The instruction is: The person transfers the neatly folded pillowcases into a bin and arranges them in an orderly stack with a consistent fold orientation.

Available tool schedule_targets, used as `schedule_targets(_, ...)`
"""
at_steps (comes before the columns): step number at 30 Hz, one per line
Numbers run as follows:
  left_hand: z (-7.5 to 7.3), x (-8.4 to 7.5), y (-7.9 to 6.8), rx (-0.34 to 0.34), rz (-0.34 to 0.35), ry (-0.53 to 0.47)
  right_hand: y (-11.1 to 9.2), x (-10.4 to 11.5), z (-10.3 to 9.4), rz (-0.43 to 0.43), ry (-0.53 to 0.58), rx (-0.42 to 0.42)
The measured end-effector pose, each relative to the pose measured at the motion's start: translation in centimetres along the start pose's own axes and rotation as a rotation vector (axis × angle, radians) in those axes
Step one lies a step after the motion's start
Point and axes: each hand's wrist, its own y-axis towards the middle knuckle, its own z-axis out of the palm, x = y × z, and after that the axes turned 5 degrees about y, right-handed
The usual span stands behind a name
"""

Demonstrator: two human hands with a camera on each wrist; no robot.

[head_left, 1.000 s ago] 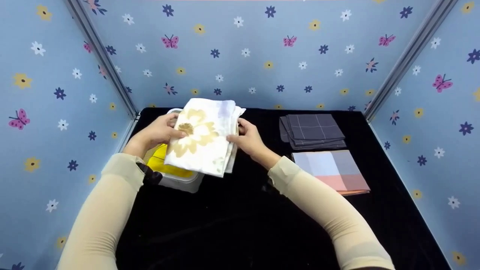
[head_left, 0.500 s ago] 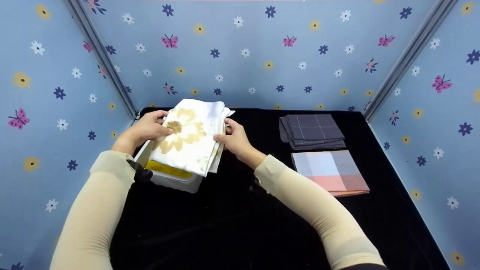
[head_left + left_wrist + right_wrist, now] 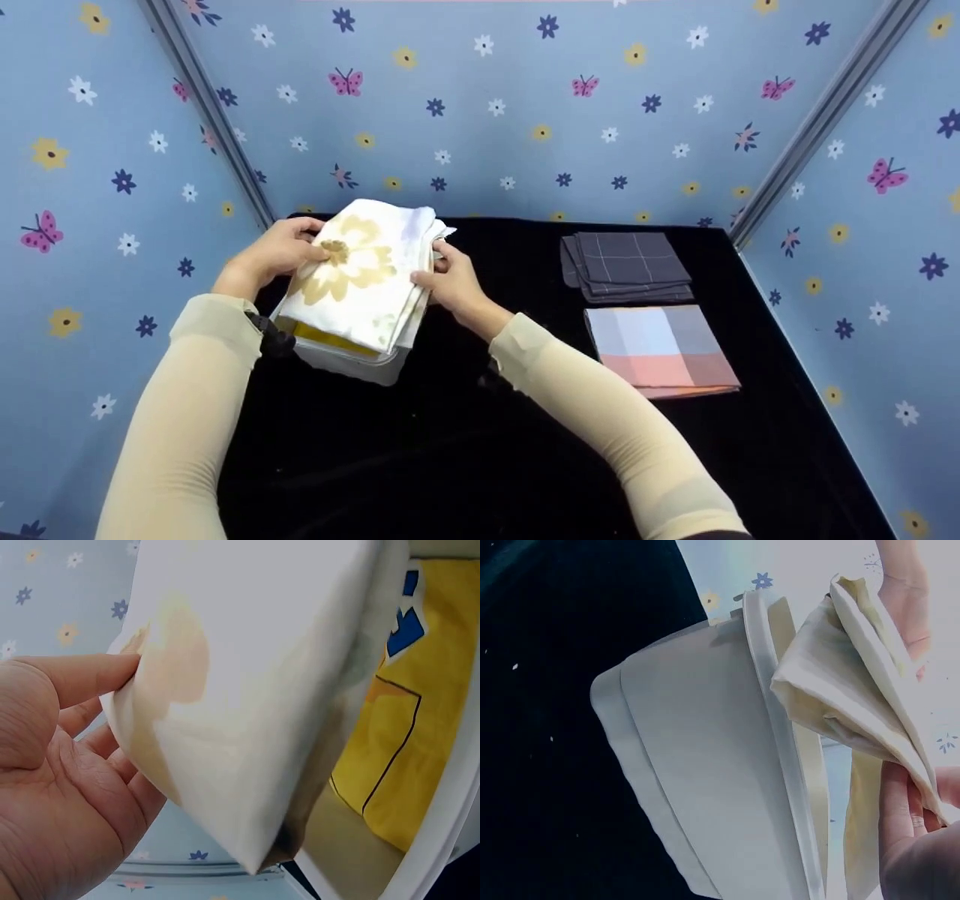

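A folded white cloth with a large tan flower print hangs tilted over a white plastic bin. At its left edge my left hand pinches it, thumb on top and fingers underneath. The opposite edge is held by my right hand, with the thumb on the upper face. In the right wrist view the folded layers of the cloth show just beyond the rim of the bin. Inside the bin, seen in the left wrist view, lies a yellow cloth with blue and black markings, partly covered by the floral cloth.
Toward the back right, dark grey checked cloths lie folded in a stack. In front of them sits a folded plaid cloth in orange, grey and white. A black cover spreads over the table, and patterned blue walls enclose it.
Both hands have carried the floral cloth leftward, so it now covers more of the bin and the yellow cloth. The grey and plaid cloths on the right have stayed put.
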Motion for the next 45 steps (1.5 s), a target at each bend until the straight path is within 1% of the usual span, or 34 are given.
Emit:
schedule_targets(6,-0.7,0.9,-0.1,-0.018,-0.021,0.020,0.3,-0.7,1.2,0.007,-0.001,0.007)
schedule_targets(11,-0.9,1.6,0.0,-0.018,-0.040,-0.019,0.5,-1.4,1.7,-0.002,-0.034,0.004)
schedule_targets(16,-0.6,2.3,0.6,-0.033,-0.070,-0.091,0.9,-1.6,1.8,-0.027,-0.078,-0.015)
schedule_targets(21,0.1,3.1,1.1,-0.049,-0.064,-0.122,1.4,-1.9,1.8,0.013,-0.081,-0.023)
schedule_targets(27,1.2,4.0,1.4,-0.090,-0.060,-0.086,1.6,-2.1,1.6,0.072,-0.092,0.008)
schedule_targets(32,1.8,4.5,1.6,-0.126,-0.047,-0.061,1.9,-2.2,1.4,0.112,-0.076,0.035)
schedule_targets(35,2.3,4.6,1.9,-0.171,-0.027,-0.056,2.1,-2.3,1.3,0.116,-0.064,0.037)
schedule_targets(37,2.5,4.7,2.2,-0.207,-0.006,-0.029,2.3,-2.2,1.2,0.121,-0.057,0.046)
schedule_targets(40,2.7,4.8,2.5,-0.247,0.015,0.025,2.5,-2.1,1.1,0.144,-0.032,0.083)
schedule_targets(42,2.7,4.8,2.6,-0.252,0.023,0.041,2.6,-1.9,1.0,0.165,-0.012,0.118)
schedule_targets(45,2.7,4.8,2.7,-0.231,0.014,0.046,2.7,-1.8,0.9,0.189,0.011,0.156)
